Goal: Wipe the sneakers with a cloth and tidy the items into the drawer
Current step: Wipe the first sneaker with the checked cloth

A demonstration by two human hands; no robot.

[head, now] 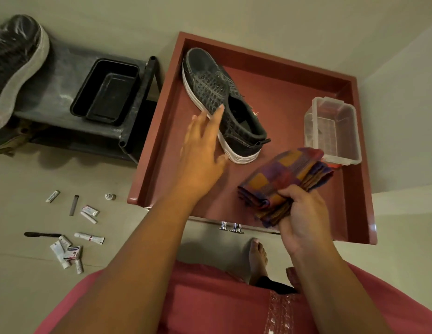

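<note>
Head view, looking down: I see the open red-brown drawer (354,165) pulled out over the pale floor, its metal handle (230,227) on the near edge. One dark sneaker (217,97) with a white sole lies inside the drawer, toward its far left corner, toe pointing away. My left hand (203,150) reaches into the drawer with fingers straight and spread wide; the fingertips (219,109) touch the sneaker's side and the thumb lies against the sole near the heel. My right hand (304,218) grips a folded checked cloth (282,174), purple and orange, fingers curled round its near end, over the drawer's near right part. A clear plastic container (333,131) stands in the drawer at the right, just beyond the cloth. Left of the drawer, a second sneaker (17,61) sits on a dark low rack (60,75), with a black tray (105,90) beside it. Small tubes (68,249) and a dark pen-like tool (41,235) lie scattered on the floor at the left, outside the drawer. A bare foot (257,256) shows below the handle.
</note>
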